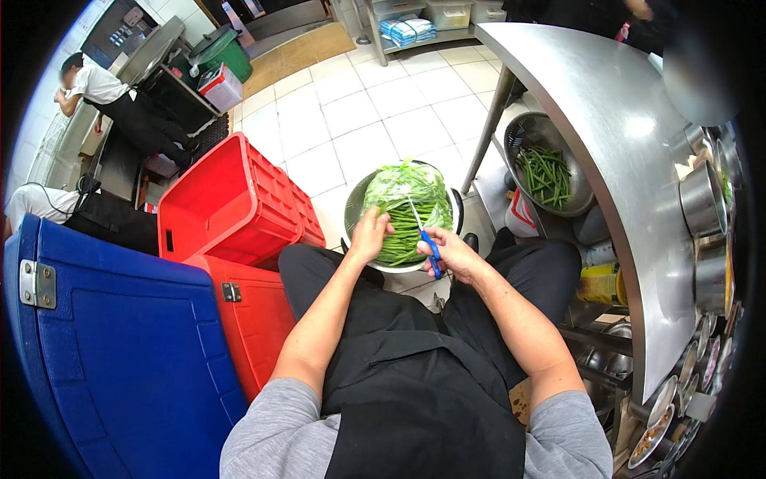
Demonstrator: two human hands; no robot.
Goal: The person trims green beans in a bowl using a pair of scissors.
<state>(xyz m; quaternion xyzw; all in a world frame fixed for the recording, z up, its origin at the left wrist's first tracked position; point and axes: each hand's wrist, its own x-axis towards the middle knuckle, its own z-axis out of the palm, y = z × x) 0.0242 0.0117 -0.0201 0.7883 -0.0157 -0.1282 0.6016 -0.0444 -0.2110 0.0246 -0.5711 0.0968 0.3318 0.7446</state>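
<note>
Between my knees stands a wide round container [353,209] with a clear plastic bag [407,185] in it, filled with long green beans [403,235]. My left hand [370,235] is at the bag's left side, its fingers curled against the plastic and pinching it. A pair of blue-handled scissors [432,249] is in my right hand [455,254], at the bag's right side. The blades point up and away from me, over the bag. Loose green beans [544,176] lie in a metal colander [522,132] beneath the steel table.
Close on my left are a red crate [209,191], a red box [259,307] and a large blue box [128,343]. A steel table [614,120] curves along my right, with pots [702,199] at its far edge. Two people [120,92] are at the left counter.
</note>
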